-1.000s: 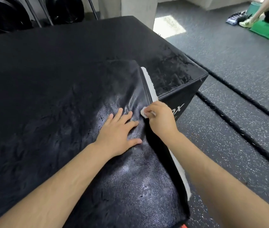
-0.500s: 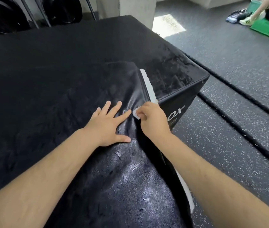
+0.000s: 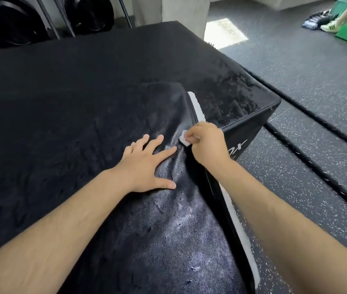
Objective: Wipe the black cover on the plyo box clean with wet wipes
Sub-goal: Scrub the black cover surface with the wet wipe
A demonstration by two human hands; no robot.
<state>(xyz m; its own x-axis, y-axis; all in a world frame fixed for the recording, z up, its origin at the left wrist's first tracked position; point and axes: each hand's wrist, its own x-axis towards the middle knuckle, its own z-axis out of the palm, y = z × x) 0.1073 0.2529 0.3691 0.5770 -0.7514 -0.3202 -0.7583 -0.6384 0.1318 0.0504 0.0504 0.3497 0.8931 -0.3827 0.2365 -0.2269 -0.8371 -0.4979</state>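
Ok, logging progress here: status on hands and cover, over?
Left hand flat on black cover, pressing it down. Right hand pinches wet wipe at cover's edge. Nothing in the way.

black cover (image 3: pixel 189 240): glossy, grained, creased, draped over box top, white-edged border raised along its right side | plyo box (image 3: pixel 251 132): black, matte top, white lettering on side | wet wipe (image 3: pixel 184 141): small white pad, pinched by right hand (image 3: pixel 207 143), touching cover's border

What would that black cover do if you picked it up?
Probably flop: the black cover wrinkles and bunches beside the flat left hand. Likely slippery: its surface shines near the wet wipe pinched in the right hand.
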